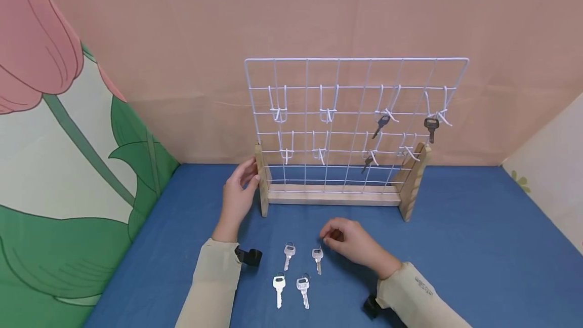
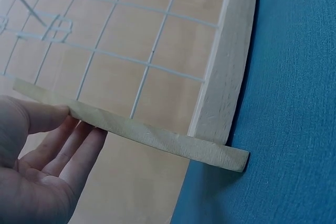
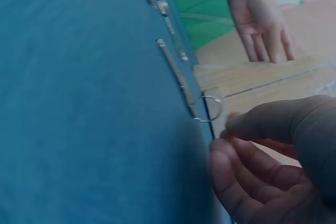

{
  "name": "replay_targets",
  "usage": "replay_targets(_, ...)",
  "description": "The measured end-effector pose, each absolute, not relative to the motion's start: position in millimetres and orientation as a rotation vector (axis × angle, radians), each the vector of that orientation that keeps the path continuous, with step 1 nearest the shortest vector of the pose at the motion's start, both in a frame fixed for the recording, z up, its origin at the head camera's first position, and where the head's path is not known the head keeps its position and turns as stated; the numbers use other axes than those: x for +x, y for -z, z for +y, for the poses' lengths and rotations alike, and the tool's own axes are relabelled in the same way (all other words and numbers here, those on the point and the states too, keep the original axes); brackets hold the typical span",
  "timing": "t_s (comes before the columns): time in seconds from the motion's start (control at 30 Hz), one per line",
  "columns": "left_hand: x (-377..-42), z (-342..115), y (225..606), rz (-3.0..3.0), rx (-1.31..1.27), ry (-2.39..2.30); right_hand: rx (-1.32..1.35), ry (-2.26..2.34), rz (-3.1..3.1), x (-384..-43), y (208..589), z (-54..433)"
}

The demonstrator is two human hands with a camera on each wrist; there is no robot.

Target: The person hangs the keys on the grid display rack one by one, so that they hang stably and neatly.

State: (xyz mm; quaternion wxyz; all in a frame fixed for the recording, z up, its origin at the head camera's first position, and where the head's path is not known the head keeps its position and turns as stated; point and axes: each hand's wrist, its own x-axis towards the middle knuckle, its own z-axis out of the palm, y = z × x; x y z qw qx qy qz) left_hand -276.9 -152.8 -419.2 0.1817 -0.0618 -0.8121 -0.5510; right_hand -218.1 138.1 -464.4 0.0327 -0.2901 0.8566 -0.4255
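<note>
The white wire rack (image 1: 350, 86) stands upright on a wooden base with two side posts. My left hand (image 1: 241, 183) touches the outside of its left wooden post (image 2: 152, 134), with thumb and fairly straight fingers against the wood. My right hand (image 1: 350, 239) hovers over the cloth, thumb and index finger bent close together. Just beside those fingertips is the split ring (image 3: 212, 109) of a silver key (image 1: 317, 257); I see no grip on it. Other silver keys (image 1: 289, 253), (image 1: 279, 287), (image 1: 303, 287) lie on the cloth nearby.
Dark keys (image 1: 382, 123), (image 1: 431, 125), (image 1: 368, 162) hang on hooks at the rack's right half. Several hooks on its left half bear no key. A blue cloth (image 1: 473, 247) covers the table, with a tan backdrop (image 1: 182, 65) behind and a flower-printed panel (image 1: 68, 166) at left.
</note>
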Motion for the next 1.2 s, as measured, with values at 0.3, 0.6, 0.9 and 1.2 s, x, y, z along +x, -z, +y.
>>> replay_targets(0.3, -277, -152, 417, -2.279, -0.184, 1.554, -0.952, 1.226, 2.618, -221, 471, 139)
replay_targets(0.6, -276, -150, 416, -2.281, -0.191, 1.574, -0.972, 1.217, 2.652, -220, 472, 139)
replay_targets(0.9, -275, -155, 417, -2.294, -0.167, 1.544, -0.874, 1.377, 2.654, -216, 466, 131)
replay_targets(1.2, -275, -154, 418, -2.294, -0.183, 1.562, -0.709, 1.683, 2.469, -202, 431, 131)
